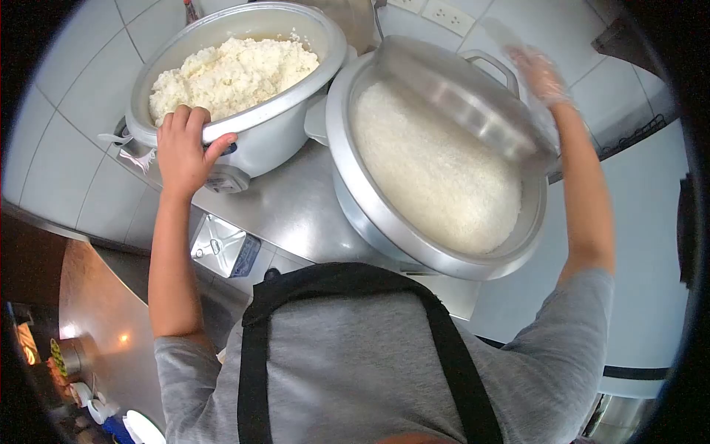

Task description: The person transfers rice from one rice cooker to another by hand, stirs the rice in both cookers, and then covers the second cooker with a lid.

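My bare left hand (186,152) grips the near rim of a large silver rice pot (277,140), its fingers curled over the edge and its thumb stretched along the outside. White cooked rice (237,78) is heaped in it. To the right, a second large metal pot (370,214) holds a flat, level bed of white rice (436,170). Its domed metal lid (458,92) stands tilted over the far right side. Just beyond the lid handle (499,66) is my right hand (540,78), in a clear plastic glove, blurred, its fingers stretched out and apart from the handle.
Both pots stand on a steel counter (296,203) against a tiled wall (92,92) with power sockets (447,16). Below the counter's front is a square metal tin (222,244). A light-coloured cabinet (636,244) is at the right. Lower left, a table (111,325) holds containers.
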A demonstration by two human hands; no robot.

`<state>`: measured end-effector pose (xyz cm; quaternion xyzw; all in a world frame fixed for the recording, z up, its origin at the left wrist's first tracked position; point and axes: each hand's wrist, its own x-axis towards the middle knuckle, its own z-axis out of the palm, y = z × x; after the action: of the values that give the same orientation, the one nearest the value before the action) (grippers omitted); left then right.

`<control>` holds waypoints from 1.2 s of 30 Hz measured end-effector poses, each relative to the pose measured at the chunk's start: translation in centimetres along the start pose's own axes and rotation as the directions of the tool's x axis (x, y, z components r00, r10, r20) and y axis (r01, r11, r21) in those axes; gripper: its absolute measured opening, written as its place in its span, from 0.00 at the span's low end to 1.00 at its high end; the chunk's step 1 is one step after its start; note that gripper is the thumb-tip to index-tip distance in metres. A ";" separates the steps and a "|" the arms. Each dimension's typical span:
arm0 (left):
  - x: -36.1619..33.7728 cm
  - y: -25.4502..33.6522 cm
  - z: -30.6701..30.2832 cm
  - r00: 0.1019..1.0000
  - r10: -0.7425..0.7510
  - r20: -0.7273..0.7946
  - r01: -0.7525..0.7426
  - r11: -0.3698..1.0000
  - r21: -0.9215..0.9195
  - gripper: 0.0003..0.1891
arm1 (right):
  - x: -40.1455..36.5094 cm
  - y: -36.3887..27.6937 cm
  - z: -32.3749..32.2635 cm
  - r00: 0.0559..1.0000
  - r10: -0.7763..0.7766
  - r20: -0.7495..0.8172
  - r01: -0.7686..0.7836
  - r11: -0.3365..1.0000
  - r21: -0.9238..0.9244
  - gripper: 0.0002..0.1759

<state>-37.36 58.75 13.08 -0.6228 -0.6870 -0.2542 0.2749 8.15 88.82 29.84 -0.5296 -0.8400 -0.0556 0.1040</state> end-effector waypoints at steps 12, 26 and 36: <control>-0.1 -0.1 -0.1 0.999 0.005 0.032 -0.006 1.000 0.022 0.24 | -14.4 -9.3 -1.8 0.946 -0.304 -0.115 0.259 0.919 -0.298 0.42; 0.2 -0.1 -0.5 0.997 0.039 0.073 -0.037 0.999 -0.023 0.24 | 3.4 -4.7 -4.8 0.845 -0.208 -0.494 -0.008 0.917 -0.399 0.15; 0.3 0.7 -0.4 0.995 -0.012 0.097 0.013 1.000 -0.011 0.25 | 11.4 -1.3 3.8 0.933 -0.241 -0.267 0.076 0.858 -0.509 0.24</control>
<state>-36.70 58.71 13.59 -0.6318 -0.7018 -0.2294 0.2361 1.81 99.01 28.80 -0.4500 -0.8113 -0.3605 0.0967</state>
